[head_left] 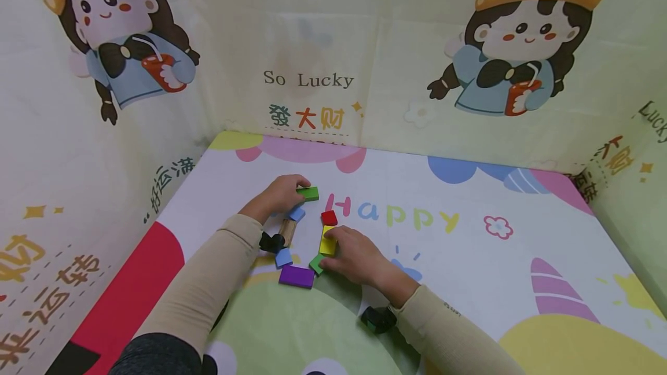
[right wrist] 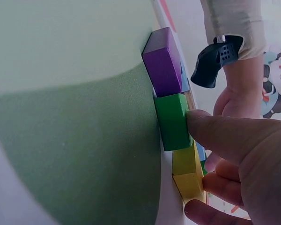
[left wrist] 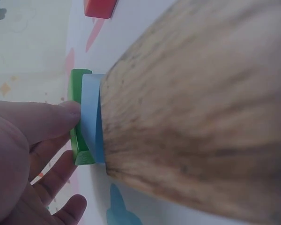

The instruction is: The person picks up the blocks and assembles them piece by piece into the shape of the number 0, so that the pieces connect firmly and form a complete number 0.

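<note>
My left hand [head_left: 283, 192] pinches a long green block [head_left: 308, 194] between thumb and fingers at the far end of a ring of blocks. In the left wrist view this green block [left wrist: 82, 157] stands right behind a light blue block [left wrist: 90, 112]. My right hand [head_left: 359, 256] is at the ring's right side, its thumb touching a small green block [head_left: 316, 264] and its fingertips along a yellow block [head_left: 328, 242]. In the right wrist view the thumb lies against the side of the green block [right wrist: 172, 123], fingers by the yellow block [right wrist: 187, 171].
Also in the ring are a red block [head_left: 329, 218], a wooden block [head_left: 287, 232], a second light blue block [head_left: 283, 258] and a purple block [head_left: 297, 276]. Black wrist cameras [head_left: 378, 320] hang beside both forearms. Printed cloth walls [head_left: 312, 45] surround the patterned table [head_left: 469, 276].
</note>
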A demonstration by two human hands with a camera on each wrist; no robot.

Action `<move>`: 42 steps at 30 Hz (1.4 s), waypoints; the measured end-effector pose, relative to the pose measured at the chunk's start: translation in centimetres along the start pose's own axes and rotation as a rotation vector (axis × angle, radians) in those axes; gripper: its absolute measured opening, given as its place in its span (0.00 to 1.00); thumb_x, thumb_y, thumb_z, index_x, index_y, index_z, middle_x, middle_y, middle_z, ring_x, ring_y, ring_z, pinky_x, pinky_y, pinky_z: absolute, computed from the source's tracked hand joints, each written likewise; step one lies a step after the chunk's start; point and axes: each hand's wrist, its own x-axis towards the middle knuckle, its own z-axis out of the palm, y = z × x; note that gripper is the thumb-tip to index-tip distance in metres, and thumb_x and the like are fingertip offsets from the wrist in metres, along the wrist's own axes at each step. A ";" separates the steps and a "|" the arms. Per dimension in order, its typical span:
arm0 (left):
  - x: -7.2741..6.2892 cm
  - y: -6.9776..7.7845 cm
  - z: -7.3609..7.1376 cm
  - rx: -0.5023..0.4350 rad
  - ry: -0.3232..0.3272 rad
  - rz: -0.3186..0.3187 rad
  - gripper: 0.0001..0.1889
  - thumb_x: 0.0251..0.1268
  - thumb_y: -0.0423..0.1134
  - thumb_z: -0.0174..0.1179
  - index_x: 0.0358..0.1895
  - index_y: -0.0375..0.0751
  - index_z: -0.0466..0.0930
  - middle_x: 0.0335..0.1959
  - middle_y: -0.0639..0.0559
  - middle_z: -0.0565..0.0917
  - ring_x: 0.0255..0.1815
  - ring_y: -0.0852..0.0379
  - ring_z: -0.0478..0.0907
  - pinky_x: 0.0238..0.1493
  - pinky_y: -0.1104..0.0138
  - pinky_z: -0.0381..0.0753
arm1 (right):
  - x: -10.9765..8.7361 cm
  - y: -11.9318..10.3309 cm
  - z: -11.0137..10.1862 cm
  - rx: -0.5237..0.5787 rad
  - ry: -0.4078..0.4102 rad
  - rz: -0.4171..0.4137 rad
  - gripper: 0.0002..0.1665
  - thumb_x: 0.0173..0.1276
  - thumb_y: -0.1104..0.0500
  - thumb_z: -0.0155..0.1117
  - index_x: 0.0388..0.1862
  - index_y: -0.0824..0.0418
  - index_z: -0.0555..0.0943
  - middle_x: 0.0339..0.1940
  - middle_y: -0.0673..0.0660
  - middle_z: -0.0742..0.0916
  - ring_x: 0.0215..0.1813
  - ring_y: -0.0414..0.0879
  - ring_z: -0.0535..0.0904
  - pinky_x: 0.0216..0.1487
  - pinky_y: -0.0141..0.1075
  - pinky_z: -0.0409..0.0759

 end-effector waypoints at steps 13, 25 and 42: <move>0.1 0.2 0.0 0.001 0.003 0.005 0.20 0.73 0.33 0.57 0.66 0.40 0.75 0.66 0.41 0.75 0.62 0.44 0.70 0.66 0.53 0.70 | 0.0 0.0 0.1 -0.003 0.003 0.007 0.34 0.61 0.49 0.75 0.62 0.62 0.77 0.59 0.58 0.81 0.60 0.52 0.76 0.62 0.47 0.76; 0.4 0.5 0.2 0.051 0.023 -0.003 0.19 0.71 0.35 0.60 0.64 0.41 0.77 0.63 0.43 0.77 0.62 0.45 0.70 0.65 0.54 0.71 | 0.1 0.0 0.1 -0.005 0.006 0.003 0.34 0.61 0.49 0.75 0.62 0.62 0.77 0.59 0.59 0.81 0.60 0.53 0.76 0.61 0.46 0.77; 0.0 1.4 0.5 0.057 0.015 0.037 0.19 0.71 0.34 0.61 0.63 0.40 0.77 0.63 0.43 0.77 0.61 0.46 0.72 0.63 0.56 0.74 | -0.1 0.1 0.0 -0.015 0.007 -0.012 0.33 0.61 0.49 0.75 0.61 0.62 0.77 0.58 0.59 0.81 0.59 0.52 0.77 0.60 0.46 0.77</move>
